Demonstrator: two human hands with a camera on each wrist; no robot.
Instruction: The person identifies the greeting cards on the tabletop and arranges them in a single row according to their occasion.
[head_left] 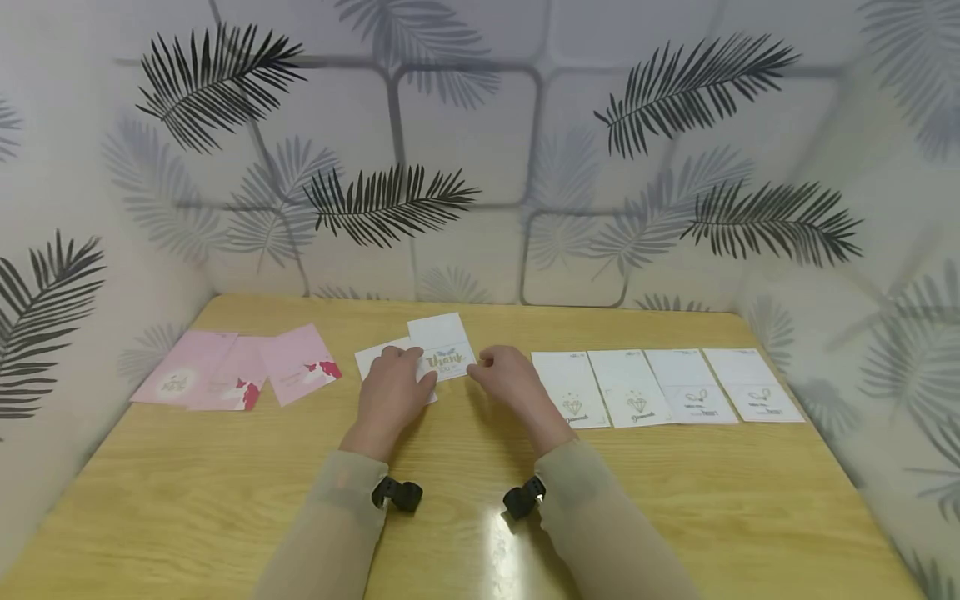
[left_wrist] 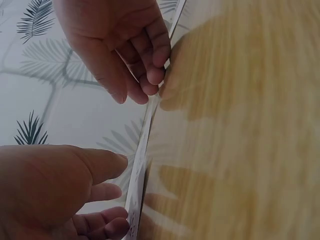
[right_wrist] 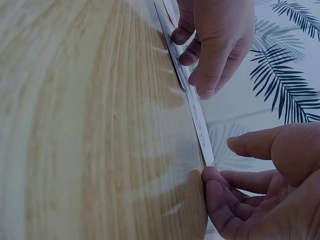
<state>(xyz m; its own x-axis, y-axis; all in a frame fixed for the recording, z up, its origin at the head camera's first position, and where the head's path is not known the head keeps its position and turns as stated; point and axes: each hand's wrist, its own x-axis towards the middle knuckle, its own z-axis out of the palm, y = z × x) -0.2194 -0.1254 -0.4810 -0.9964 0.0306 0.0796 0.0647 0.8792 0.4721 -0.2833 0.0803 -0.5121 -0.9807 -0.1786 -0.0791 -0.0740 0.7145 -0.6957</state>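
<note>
A white "Thank You" card (head_left: 444, 333) lies near the table's middle, overlapping another white card (head_left: 371, 357) at its left. My left hand (head_left: 393, 390) touches these two cards with its fingertips, the thumb held apart from the fingers. At the lower right edge of the "Thank You" card, my right hand (head_left: 512, 379) touches with bent fingers. In the right wrist view, the right hand's thumb (right_wrist: 250, 143) stands away from the card, so nothing is pinched. The left wrist view shows the cards (left_wrist: 137, 195) nearly edge-on, flat on the wood.
Several pink cards, one with a red print (head_left: 303, 367), lie overlapping at the left of the wooden table (head_left: 450, 533). To the right, white cards stand in a row, from a diamond-printed card (head_left: 567, 383) to one with a heart-like print (head_left: 750, 379). A leaf-patterned wall (head_left: 480, 250) closes the back.
</note>
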